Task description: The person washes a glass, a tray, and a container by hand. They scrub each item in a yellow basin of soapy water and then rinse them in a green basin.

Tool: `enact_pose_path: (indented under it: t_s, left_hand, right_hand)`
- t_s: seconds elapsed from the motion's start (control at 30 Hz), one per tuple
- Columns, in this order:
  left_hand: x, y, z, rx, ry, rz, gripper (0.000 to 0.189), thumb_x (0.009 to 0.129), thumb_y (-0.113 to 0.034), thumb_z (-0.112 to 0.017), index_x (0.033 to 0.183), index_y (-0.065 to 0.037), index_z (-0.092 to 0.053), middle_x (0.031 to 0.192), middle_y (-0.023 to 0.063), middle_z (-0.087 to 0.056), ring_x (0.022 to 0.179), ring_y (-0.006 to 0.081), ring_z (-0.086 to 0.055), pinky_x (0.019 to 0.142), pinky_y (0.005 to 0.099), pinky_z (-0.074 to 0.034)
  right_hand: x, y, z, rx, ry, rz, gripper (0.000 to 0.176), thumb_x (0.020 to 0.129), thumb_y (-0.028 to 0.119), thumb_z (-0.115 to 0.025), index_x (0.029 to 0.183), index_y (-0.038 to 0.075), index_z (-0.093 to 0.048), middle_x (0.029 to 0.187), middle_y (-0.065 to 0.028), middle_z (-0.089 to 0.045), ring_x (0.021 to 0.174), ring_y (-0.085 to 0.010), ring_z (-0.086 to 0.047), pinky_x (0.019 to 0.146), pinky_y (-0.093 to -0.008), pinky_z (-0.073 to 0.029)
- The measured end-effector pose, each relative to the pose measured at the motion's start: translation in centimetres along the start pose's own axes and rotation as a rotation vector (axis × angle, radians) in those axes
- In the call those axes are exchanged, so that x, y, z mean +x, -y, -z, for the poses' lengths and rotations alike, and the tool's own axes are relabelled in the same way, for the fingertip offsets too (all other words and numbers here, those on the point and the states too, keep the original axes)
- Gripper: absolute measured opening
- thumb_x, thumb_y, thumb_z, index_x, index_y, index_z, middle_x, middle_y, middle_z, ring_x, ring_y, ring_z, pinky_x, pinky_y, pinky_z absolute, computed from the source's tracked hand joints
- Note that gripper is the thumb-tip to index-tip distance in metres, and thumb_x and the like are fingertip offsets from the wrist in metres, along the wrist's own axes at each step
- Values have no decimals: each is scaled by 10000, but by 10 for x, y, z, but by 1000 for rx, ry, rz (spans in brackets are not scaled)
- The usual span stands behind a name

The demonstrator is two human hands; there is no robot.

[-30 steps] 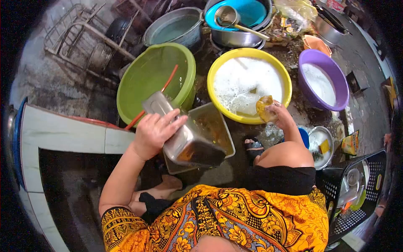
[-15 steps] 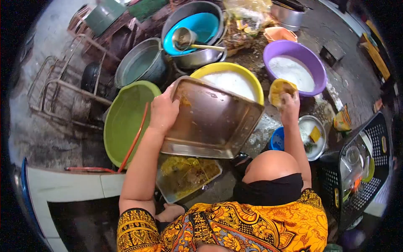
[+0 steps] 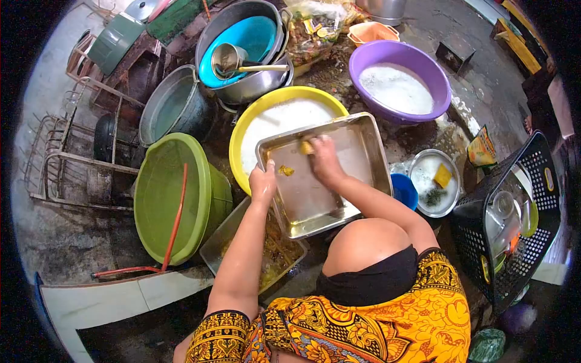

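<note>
Directly below the camera, a person in an orange and black flower-patterned garment (image 3: 363, 314) crouches, one knee raised, both arms reaching forward to a rectangular stainless-steel tray (image 3: 318, 206), the landmark for everything else. The tray lies open side up and slanted, its far edge over a round yellow plastic basin of white foam (image 3: 237, 142); its long axis seems to run across the person's body, the right end swung a little farther away. The left hand (image 3: 264, 183) is at the tray's near left edge, fingers closed over the rim. The right hand (image 3: 325, 160) is on the tray's floor toward the far left corner, fingers curled tight on a small yellow sponge (image 3: 307, 147) that shows just beyond the fingertips, away from the person; this hand is the nearer to the sponge, the left hand lying just beside it, closer to the body. Under the tray's near left corner lies a second steel tray of yellowish food remains (image 3: 218, 245). Left of the tray stands a round green plastic basin (image 3: 157, 193) with an orange hose (image 3: 177, 212) in it; right of it, a small blue bowl (image 3: 402, 190), a round steel dish (image 3: 423, 181) and a black plastic basket (image 3: 535, 181). Beyond the tray's far right corner is a purple basin of foam (image 3: 393, 48); beyond the far left, a grey steel pot of water (image 3: 158, 103) and a large steel bowl (image 3: 257, 91) with a turquoise bowl (image 3: 260, 36) inside.
</note>
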State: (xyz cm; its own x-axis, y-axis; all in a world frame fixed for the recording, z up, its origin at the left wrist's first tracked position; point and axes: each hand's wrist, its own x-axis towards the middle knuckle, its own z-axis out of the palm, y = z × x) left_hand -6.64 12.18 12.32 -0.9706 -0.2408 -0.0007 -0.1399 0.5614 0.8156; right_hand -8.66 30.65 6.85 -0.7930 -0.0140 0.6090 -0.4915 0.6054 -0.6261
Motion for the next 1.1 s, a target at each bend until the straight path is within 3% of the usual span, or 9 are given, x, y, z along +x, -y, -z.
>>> enact_pose_path:
  t_s: [0.13, 0.23, 0.43, 0.57, 0.63, 0.77, 0.87, 1.0, 1.1]
  left_hand:
    - [-2, -14, 4, 43, -30, -68, 341, 877, -282, -522, 978, 36, -592, 751, 146, -613, 699, 226, -567, 684, 347, -442]
    - [7, -11, 6, 55, 3, 3, 348, 869, -283, -524, 993, 34, -597, 868, 256, -617, 834, 411, -582, 742, 416, -442]
    - [-2, -18, -2, -52, 18, 36, 325, 876, -272, -517, 1001, 17, -597, 869, 240, -622, 831, 394, -585, 743, 410, -441]
    - [-2, -8, -3, -74, 6, 36, 318, 879, -263, -514, 1013, 13, -593, 870, 229, -626, 831, 386, -588, 744, 407, -442]
    - [-1, 0, -4, -79, -73, -26, 301, 885, -242, -525, 947, 47, -585, 755, 130, -610, 690, 200, -543, 676, 334, -437]
    - [-7, -7, -4, -173, -52, -6, 325, 881, -253, -518, 1024, 32, -582, 885, 213, -633, 835, 349, -599, 756, 399, -441]
    - [-8, 19, -19, -180, -118, 21, 367, 878, -292, -524, 852, 70, -575, 739, 131, -605, 632, 215, -539, 571, 372, -431]
    - [0, 34, -28, -28, -86, 161, 477, 859, -378, -521, 730, 77, -579, 668, 179, -592, 651, 228, -560, 613, 423, -440]
    - [-14, 11, -14, -51, -128, 72, 514, 870, -400, -487, 1109, 55, -503, 891, 277, -601, 875, 397, -587, 772, 445, -450]
  right_hand:
    - [-11, 33, -34, 133, 318, 213, 412, 690, 16, -543, 1101, 29, -515, 1074, -192, -502, 1035, -361, -460, 913, -447, -364]
    - [-31, 41, -18, 158, 508, 478, 399, 683, 49, -561, 1081, 50, -536, 1070, -156, -509, 1031, -339, -466, 910, -426, -373]
    - [-62, 20, 17, 290, 949, 547, 323, 676, 68, -563, 997, 88, -599, 1012, -90, -533, 992, -279, -484, 869, -406, -391]
    - [-51, -29, 75, 79, 1150, 471, 255, 670, 94, -571, 907, 128, -657, 891, -73, -610, 901, -281, -536, 856, -414, -409]
    - [-27, -19, 119, -246, 1407, -147, 188, 679, 112, -577, 850, 116, -654, 893, -100, -616, 870, -297, -551, 793, -425, -432]
    - [-10, -8, 132, -540, 1258, -256, 152, 710, 89, -560, 842, 89, -635, 932, -135, -610, 928, -320, -548, 773, -425, -444]
    - [1, 6, 85, -170, 369, 22, 258, 701, 32, -582, 958, 35, -580, 980, -192, -575, 976, -382, -512, 831, -431, -421]
    - [-23, 33, 24, -200, 762, 251, 546, 825, 289, -538, 1325, 135, -384, 1392, -186, -316, 1285, -374, -274, 1059, -559, -153]
    - [-42, 29, 22, -139, 824, 631, 483, 838, 426, -509, 1277, 229, -470, 1294, -57, -471, 1189, -254, -448, 1056, -537, -196]
